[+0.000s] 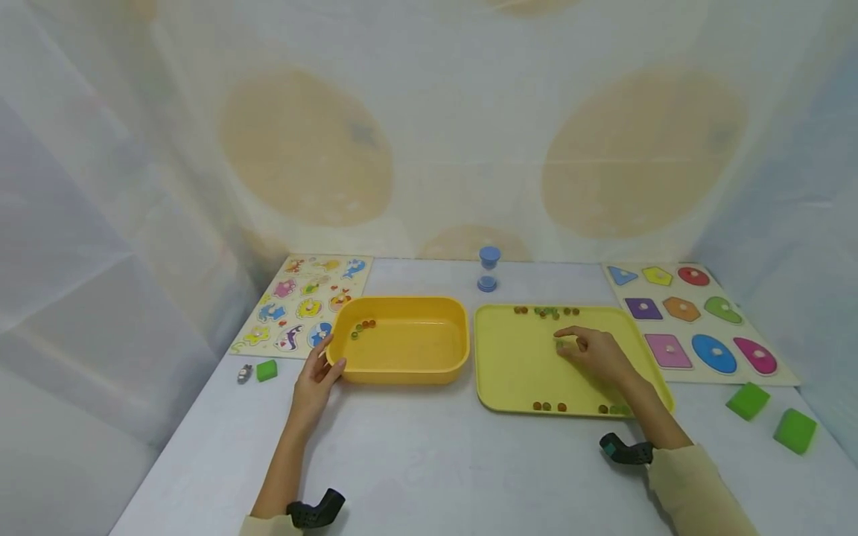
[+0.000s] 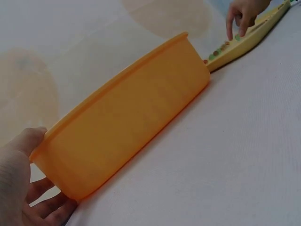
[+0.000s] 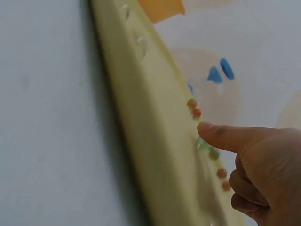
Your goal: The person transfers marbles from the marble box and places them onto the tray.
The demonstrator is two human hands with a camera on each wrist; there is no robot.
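My left hand (image 1: 313, 388) grips the left end of a deep orange-yellow plastic tub (image 1: 402, 377), thumb over the rim and the other fingers low against the wall. Several small brown and green beads (image 1: 358, 330) lie in the tub's left part. Over a shallow yellow tray (image 1: 512, 357), my right hand (image 1: 593, 353) pinches what looks like a small green bead (image 2: 237, 37) between thumb and index finger, with its other fingers curled. More brown and green beads (image 3: 214, 154) line the tray's far edge, and others (image 1: 548, 406) sit along its near edge.
A blue sand timer (image 1: 488, 269) stands behind the tub and tray. An animal puzzle board (image 1: 271, 335) lies at the back left, a shape puzzle board (image 1: 680, 342) at the right. Green blocks (image 1: 748, 400) and a small silvery object (image 1: 244, 373) lie towards the table's sides.
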